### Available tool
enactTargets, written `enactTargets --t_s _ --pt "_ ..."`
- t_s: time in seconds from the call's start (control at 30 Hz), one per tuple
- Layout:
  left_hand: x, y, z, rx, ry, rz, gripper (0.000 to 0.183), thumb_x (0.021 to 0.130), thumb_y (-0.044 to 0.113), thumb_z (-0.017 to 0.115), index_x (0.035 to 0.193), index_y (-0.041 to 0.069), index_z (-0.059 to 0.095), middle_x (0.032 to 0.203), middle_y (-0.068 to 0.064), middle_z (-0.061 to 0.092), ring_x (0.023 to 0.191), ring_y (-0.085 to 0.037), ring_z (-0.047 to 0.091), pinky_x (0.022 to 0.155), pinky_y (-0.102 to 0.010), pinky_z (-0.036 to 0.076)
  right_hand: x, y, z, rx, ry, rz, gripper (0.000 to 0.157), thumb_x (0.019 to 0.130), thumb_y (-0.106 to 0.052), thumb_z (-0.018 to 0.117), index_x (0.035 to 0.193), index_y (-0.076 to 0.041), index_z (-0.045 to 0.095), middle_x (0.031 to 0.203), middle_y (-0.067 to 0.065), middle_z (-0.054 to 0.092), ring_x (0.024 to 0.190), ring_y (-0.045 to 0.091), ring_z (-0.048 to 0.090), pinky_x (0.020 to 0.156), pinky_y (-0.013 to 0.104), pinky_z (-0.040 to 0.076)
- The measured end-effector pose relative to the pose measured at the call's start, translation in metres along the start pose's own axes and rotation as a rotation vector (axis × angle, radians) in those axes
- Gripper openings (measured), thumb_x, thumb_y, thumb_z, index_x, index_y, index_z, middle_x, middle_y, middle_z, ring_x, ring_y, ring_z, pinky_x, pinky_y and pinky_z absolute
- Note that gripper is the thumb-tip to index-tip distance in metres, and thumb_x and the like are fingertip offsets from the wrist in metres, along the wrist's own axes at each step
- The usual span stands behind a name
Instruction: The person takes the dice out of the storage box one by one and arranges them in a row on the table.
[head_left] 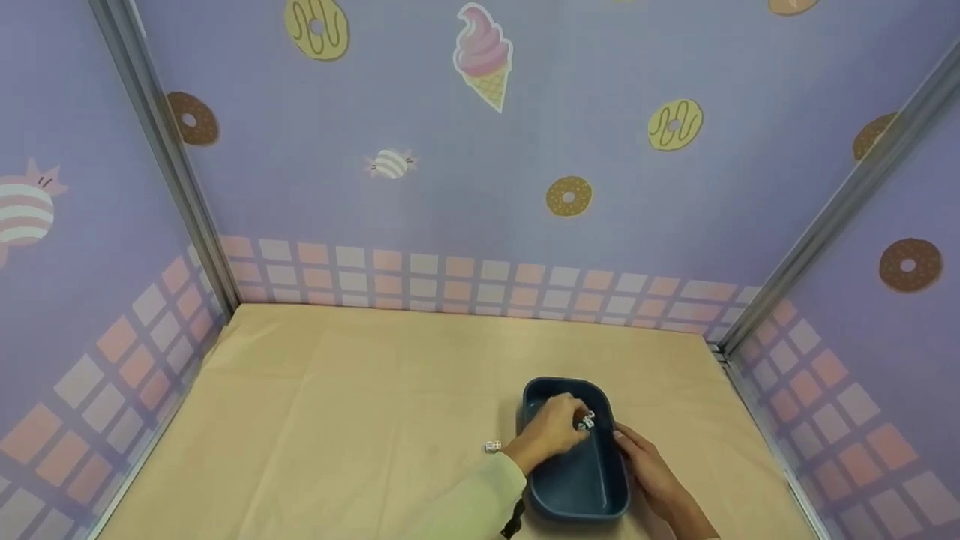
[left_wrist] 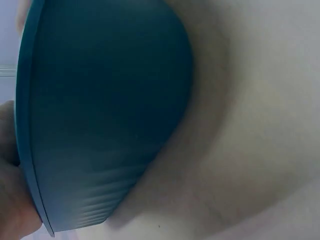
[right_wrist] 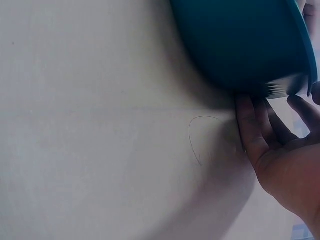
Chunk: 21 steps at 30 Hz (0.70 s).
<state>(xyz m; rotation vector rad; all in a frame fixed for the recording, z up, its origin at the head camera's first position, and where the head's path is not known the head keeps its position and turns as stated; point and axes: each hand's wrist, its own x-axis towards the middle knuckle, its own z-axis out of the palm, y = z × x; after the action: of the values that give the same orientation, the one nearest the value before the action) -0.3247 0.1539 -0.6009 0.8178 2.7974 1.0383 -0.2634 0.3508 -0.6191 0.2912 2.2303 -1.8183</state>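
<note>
A dark blue rectangular basin (head_left: 574,487) with rounded corners stands on the cloth-covered table. My left hand (head_left: 553,429) reaches over its left rim and pinches several small white dice (head_left: 587,420) in the fingertips, above the inside of the basin. At the right side, my right hand (head_left: 649,469) holds the basin, thumb at the rim and fingers against the outer wall; the right wrist view shows those fingers (right_wrist: 252,125) low on the wall. More white dice (head_left: 492,446) lie on the cloth just left of the basin, near my left wrist.
Beige cloth (head_left: 337,420) covers the table, with light creases. Patterned lilac panels (head_left: 420,210) rise behind and on both sides, joined by grey metal posts (head_left: 169,150). In the right wrist view a thin dark strand (right_wrist: 190,131) lies on the cloth.
</note>
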Motion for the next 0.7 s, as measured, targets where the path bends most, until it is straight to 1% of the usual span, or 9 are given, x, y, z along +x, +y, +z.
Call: enactTargets --t_s 0.1,0.2,0.33,0.43,0.53,0.57,0.7 --pt "0.003 -0.001 0.003 -0.010 0.010 0.005 0.031 0.087 0.023 0.078 0.116 0.016 0.071 0.105 0.007 0.061 0.096 -0.004 0.058 0.084 -0.022 0.051 0.001 0.000 0.000 0.005 0.003 -0.018 0.056 0.105 -0.036 0.042 0.153 -0.007 0.036 0.158 0.019 0.031 0.146 0.040 0.026 0.116 0.059 0.019" --pt "0.004 -0.003 0.009 -0.005 0.010 -0.011 0.031 0.087 0.022 0.077 0.117 0.015 0.070 0.105 0.006 0.061 0.097 -0.005 0.057 0.085 -0.023 0.051 0.002 0.000 0.002 0.008 -0.006 -0.027 0.055 0.106 -0.036 0.042 0.153 -0.008 0.036 0.158 0.019 0.030 0.146 0.040 0.025 0.116 0.058 0.018" --pt "0.003 -0.007 0.019 0.004 0.011 -0.027 0.031 0.088 0.018 0.076 0.117 0.014 0.070 0.105 0.004 0.061 0.094 -0.005 0.056 0.083 -0.024 0.052 0.002 0.002 0.005 -0.005 -0.005 -0.028 0.057 0.105 -0.039 0.043 0.153 -0.008 0.037 0.157 0.019 0.033 0.145 0.040 0.027 0.115 0.060 0.018" --pt "0.002 -0.008 0.024 0.021 0.029 -0.011 0.027 0.087 0.013 0.075 0.113 0.013 0.070 0.102 0.003 0.061 0.089 -0.005 0.056 0.079 -0.023 0.052 0.001 0.003 0.005 -0.007 -0.018 -0.036 0.059 0.105 -0.041 0.043 0.153 -0.009 0.036 0.157 0.018 0.033 0.145 0.040 0.027 0.115 0.061 0.019" --pt "0.004 -0.008 0.026 0.024 0.044 0.010 0.023 0.086 0.009 0.075 0.108 0.014 0.070 0.098 0.004 0.060 0.085 -0.006 0.056 0.075 -0.023 0.051 -0.001 0.004 0.002 0.008 -0.023 -0.052 0.059 0.105 -0.041 0.043 0.153 -0.008 0.036 0.158 0.018 0.032 0.146 0.040 0.025 0.116 0.059 0.019" --pt "0.004 -0.008 0.026 0.025 0.042 0.013 0.023 0.085 0.008 0.074 0.107 0.014 0.070 0.097 0.004 0.060 0.084 -0.006 0.055 0.074 -0.023 0.051 -0.001 0.004 0.001 0.013 -0.021 -0.056 0.058 0.105 -0.040 0.043 0.153 -0.008 0.036 0.158 0.018 0.032 0.146 0.039 0.025 0.116 0.058 0.019" --pt "0.006 -0.007 0.029 0.032 0.000 -0.010 0.024 0.085 0.004 0.073 0.106 0.016 0.069 0.095 0.006 0.057 0.081 -0.005 0.052 0.071 -0.022 0.050 -0.001 0.005 0.000 0.018 0.001 -0.050 0.057 0.105 -0.039 0.044 0.152 -0.007 0.037 0.158 0.018 0.032 0.146 0.038 0.025 0.117 0.055 0.019"
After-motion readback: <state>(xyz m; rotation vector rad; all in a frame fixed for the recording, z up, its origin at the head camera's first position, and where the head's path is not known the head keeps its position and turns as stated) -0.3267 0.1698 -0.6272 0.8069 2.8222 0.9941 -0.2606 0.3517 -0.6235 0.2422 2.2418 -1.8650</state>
